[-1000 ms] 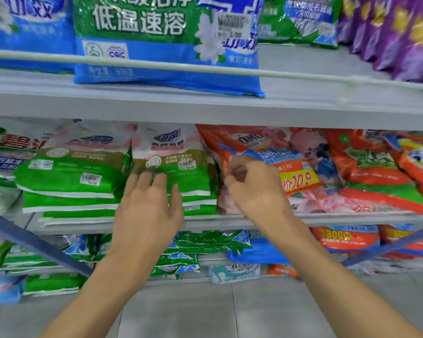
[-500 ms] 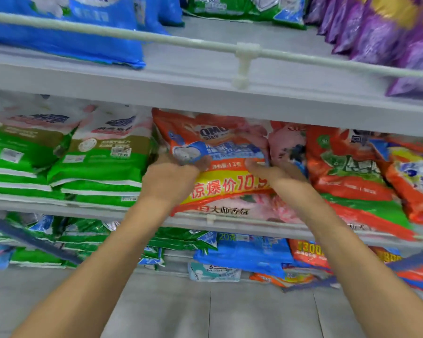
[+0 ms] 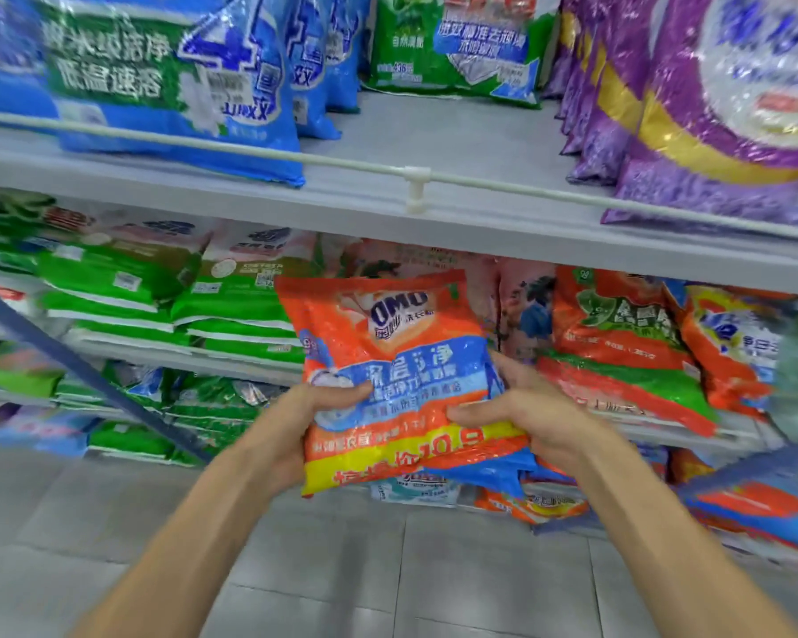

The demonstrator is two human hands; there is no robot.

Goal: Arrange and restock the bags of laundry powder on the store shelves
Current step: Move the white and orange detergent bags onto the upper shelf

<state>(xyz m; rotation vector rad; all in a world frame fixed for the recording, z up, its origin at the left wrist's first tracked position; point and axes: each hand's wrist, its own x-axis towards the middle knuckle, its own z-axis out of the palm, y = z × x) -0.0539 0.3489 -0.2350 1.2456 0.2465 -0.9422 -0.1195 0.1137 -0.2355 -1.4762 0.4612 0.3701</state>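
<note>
I hold the orange OMO bag [image 3: 388,343] with both hands. My left hand [image 3: 314,412] grips its lower left side and my right hand [image 3: 533,419] its lower right side, thumbs on the front and fingers behind, so both are clamped on the bag with the bag's width between them. The bag is in the air in front of the middle shelf [image 3: 249,363], and its yellow bottom band hangs below the shelf's front edge.

I see several risks from here:

- The film looks smooth and shiny, and I hold only the lower half. If the powder shifts, the top may fold over and the bag may slide out of my hands to the floor.
- My thumbs press into the front. I think too much squeeze could strain a seam.
- If I lift the bag to the bare part of the upper shelf [image 3: 457,131], its bottom could catch on the white rail [image 3: 503,181] and push back at me.
- The pink bag [image 3: 521,306] and the orange-and-green bags [image 3: 618,343] lean forward just beside my right hand — a careless elbow could pull them out.

The view is blurred at the edges, so I cannot tell how firmly those bags sit.
</note>
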